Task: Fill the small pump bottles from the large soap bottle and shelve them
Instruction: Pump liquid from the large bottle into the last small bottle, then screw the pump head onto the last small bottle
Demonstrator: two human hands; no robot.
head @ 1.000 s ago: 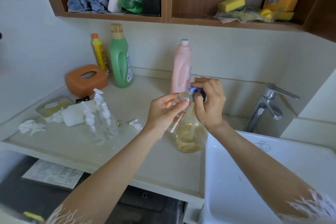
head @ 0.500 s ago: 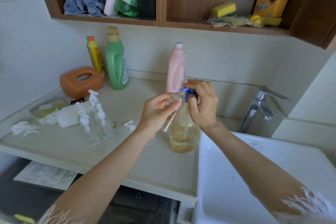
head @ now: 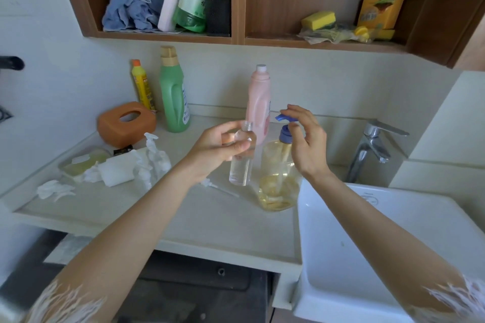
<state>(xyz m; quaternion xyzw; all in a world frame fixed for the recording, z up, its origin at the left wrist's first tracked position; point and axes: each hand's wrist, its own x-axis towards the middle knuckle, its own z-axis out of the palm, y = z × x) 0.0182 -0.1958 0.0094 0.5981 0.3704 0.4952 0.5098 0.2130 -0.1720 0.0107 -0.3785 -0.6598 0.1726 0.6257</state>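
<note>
My left hand (head: 219, 148) grips a small clear bottle (head: 240, 168) with no pump on its open neck, held upright just left of the large soap bottle (head: 278, 186). The large bottle stands on the counter by the sink, with yellow soap in its lower part and a blue pump head (head: 284, 120). My right hand (head: 305, 147) hovers at that pump, fingers relaxed, the index fingertip over the blue head. A loose white pump with its tube (head: 216, 187) lies on the counter under my left wrist. Several small pump bottles (head: 154, 158) stand further left.
A pink bottle (head: 258, 102), a green bottle (head: 174, 94), a yellow bottle (head: 141, 85) and an orange tissue holder (head: 126, 123) line the back of the counter (head: 210, 228). The white sink (head: 367, 244) and tap (head: 372, 144) are at right. The wooden shelf (head: 168, 35) above holds cloth, bottles and sponges.
My right hand has let go of the blue pump head and opened. My left hand has drawn the small bottle away from the spout, leftward, and turned it upright.
</note>
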